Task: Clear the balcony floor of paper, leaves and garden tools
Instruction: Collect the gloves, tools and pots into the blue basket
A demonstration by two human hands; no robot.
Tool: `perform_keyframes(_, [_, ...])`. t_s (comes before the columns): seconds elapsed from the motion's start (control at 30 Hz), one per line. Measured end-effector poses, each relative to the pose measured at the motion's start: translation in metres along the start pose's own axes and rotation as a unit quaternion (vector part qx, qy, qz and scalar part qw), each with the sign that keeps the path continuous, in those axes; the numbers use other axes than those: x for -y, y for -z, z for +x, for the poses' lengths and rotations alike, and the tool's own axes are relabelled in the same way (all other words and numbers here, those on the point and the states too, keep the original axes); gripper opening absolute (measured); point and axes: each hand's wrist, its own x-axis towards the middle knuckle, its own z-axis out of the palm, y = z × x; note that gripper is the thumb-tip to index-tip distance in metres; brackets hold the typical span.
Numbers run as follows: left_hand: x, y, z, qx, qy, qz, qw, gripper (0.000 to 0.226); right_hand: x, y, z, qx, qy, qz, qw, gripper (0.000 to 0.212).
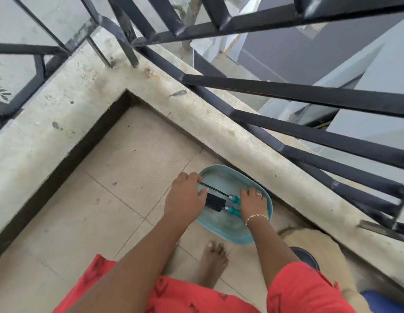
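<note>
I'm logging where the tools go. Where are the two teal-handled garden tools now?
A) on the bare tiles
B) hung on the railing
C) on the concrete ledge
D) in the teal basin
D: the garden tools lie inside the teal basin, the left hand holding their metal ends, the right hand their handles.

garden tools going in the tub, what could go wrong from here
The left hand holds the garden tools by their black metal ends, so a prong could jab the fingers. The bare foot is close beside the tub; a tool that slips from the right hand might land on the toes.
</note>
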Motion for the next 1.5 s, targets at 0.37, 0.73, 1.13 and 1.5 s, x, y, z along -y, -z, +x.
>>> perform_keyframes(0.37, [-0.001,0.122,-0.159,0.029,-0.101,0.093,0.990,0.027,-0.017,0.141,-0.212,-0.048,0.047,-0.040,0.997,0.053])
perform_keyframes(0.73, [-0.040,0.281,-0.331,0.026,0.005,0.254,0.967,0.042,0.027,0.313,-0.400,-0.151,0.208,-0.176,0.950,0.052])
perform_keyframes(1.13, [0.047,0.296,-0.511,-0.163,0.281,0.044,0.945,0.045,0.195,0.324,-0.503,-0.205,0.481,-0.337,0.783,0.040])
perform_keyframes(1.5, [0.161,0.196,-0.767,-0.276,0.515,-0.137,0.800,0.043,0.377,0.168,-0.680,-0.187,0.643,-0.468,0.577,0.041])
